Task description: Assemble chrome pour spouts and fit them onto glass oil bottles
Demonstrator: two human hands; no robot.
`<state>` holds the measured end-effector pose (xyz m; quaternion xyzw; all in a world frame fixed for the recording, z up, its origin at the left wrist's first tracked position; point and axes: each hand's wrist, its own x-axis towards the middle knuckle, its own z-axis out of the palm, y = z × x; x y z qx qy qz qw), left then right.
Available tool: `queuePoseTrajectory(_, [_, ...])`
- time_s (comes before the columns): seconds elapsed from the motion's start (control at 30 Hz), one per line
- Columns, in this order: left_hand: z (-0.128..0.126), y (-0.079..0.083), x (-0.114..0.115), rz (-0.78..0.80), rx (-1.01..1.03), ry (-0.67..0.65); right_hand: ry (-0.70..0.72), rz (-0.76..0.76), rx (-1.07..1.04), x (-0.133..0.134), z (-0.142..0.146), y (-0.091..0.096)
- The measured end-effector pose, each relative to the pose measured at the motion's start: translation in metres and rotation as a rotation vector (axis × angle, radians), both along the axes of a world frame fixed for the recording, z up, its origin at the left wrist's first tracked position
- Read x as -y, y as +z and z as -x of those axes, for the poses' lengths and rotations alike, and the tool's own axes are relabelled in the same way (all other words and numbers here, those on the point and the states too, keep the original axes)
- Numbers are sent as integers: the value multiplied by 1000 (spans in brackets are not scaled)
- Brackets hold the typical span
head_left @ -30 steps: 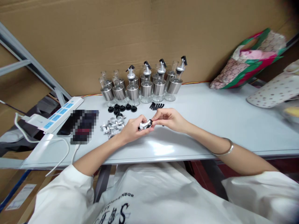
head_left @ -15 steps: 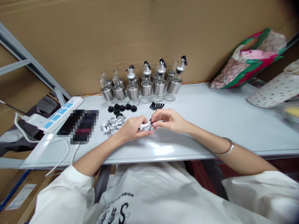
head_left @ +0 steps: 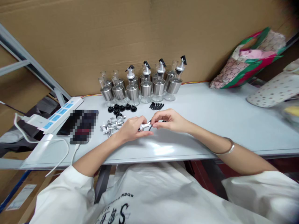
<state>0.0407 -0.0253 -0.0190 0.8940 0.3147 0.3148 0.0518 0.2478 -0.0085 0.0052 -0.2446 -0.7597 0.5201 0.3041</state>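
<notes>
Between thumb and fingers, my left hand [head_left: 133,128] grips a silver pour spout [head_left: 145,126] lying roughly sideways. At the spout's tip, my right hand [head_left: 170,121] pinches a small black flap [head_left: 150,126], its fingertips partly hiding it. Left of my left hand lies a pile of silver spout parts [head_left: 112,125]. Behind the pile are several black stoppers [head_left: 121,108]. A row of small black flaps [head_left: 156,106] lies beyond my right hand. Further back stand glass bottles with steel sleeves [head_left: 146,88], several topped with silver and black spouts [head_left: 161,66].
On the left are a white power strip [head_left: 62,113], a phone [head_left: 68,126] and a white cable [head_left: 66,146]. A patterned bag [head_left: 243,67] and a spotted white container [head_left: 273,90] stand at the right. Cardboard [head_left: 98,34] rises behind the table [head_left: 210,124].
The black flap at the spout's tip has shifted slightly under my right fingertips. Both hands stay in nearly the same place.
</notes>
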Motion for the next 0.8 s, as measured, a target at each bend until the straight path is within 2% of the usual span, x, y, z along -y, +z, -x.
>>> queuePoseTrajectory(0.17, [-1,2,0,17,-19,32,11,-5,-17,0,0,0])
queuePoseTrajectory(0.37, [-1,2,1,-67,-30,-3,26,28,-22,1,1,-1])
queuePoseTrajectory(0.8, [-1,2,1,-133,-44,1,4,47,-34,1,1,-4])
